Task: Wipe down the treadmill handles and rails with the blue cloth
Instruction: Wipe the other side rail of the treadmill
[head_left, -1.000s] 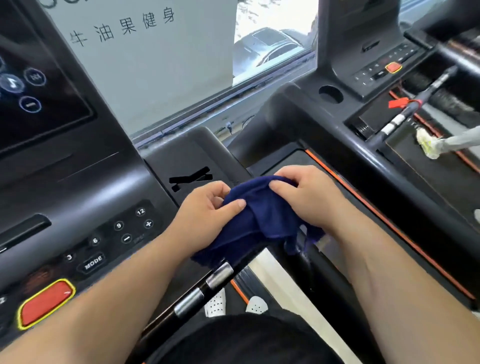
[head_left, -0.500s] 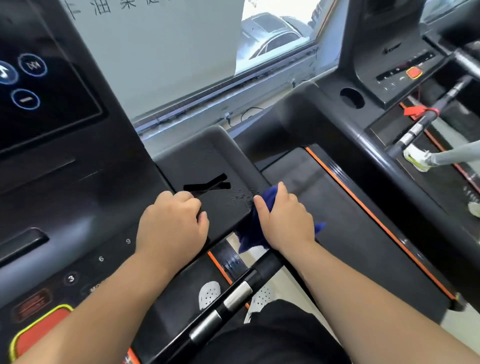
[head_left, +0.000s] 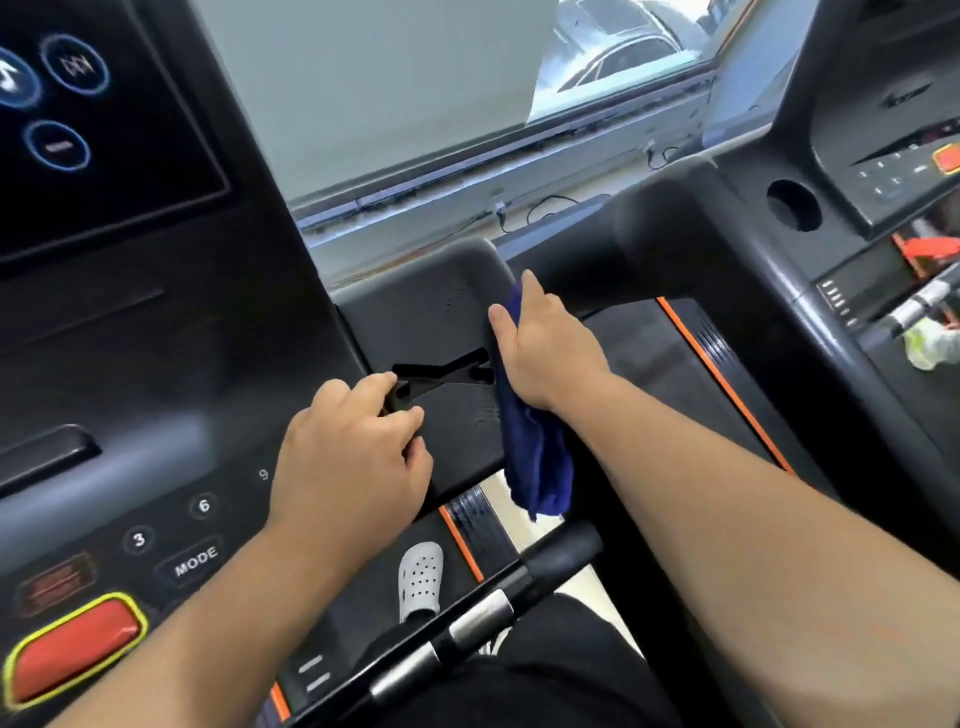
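My right hand (head_left: 540, 345) presses the blue cloth (head_left: 535, 457) against the right edge of the treadmill's black side rail (head_left: 436, 317). The cloth's loose end hangs down below the rail. My left hand (head_left: 353, 457) rests on the near part of the same rail, fingers curled over its front edge, with no cloth in it. The black handlebar with silver grip sensors (head_left: 483, 618) runs diagonally below both hands.
The console with number buttons, a MODE key and a red stop button (head_left: 72, 649) is at the lower left, the touchscreen (head_left: 78, 119) above it. A second treadmill (head_left: 800, 312) stands to the right. A white clog (head_left: 421, 577) shows on the belt below.
My right hand has slid the cloth forward along the rail's right edge, and more cloth hangs free. My left hand stays on the rail's near part. The view has shifted closer.
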